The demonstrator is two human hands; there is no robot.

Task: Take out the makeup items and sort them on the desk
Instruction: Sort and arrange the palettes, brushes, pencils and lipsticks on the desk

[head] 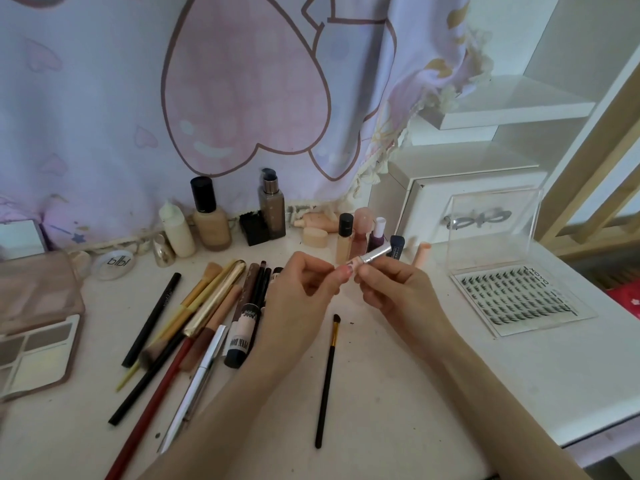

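Both hands pinch one small silver-and-pink tube (370, 259) above the surface (398, 393). The right hand (398, 292) has its grip curled round the tube's silver part, thumb and fingers closed on it. The left hand (301, 296) pinches the pink end between thumb and fingertips. The tube is tilted, its silver end pointing up and away to the right. It is lifted clear of the surface.

Just below the grip, between the two forearms, a slim black brush (327, 382) with a gold band lies flat, apart from the rest.

Left of the grip: a loose pile of pencils and brushes (194, 327), overlapping, mostly slanted the same way. Further left, an open eyeshadow palette (38, 344) lies at the surface edge, with a round clear lid (114, 265) near it.

Beyond the grip, a row of bottles (211, 216) stands upright along the curtain (242, 81). Small bottles (346, 242) stand just behind the tube; which touch each other I cannot tell.

Right of the grip: an open clear case of false lashes (512, 296), lid raised, well apart from both hands. Behind it stands a white box (401, 199).
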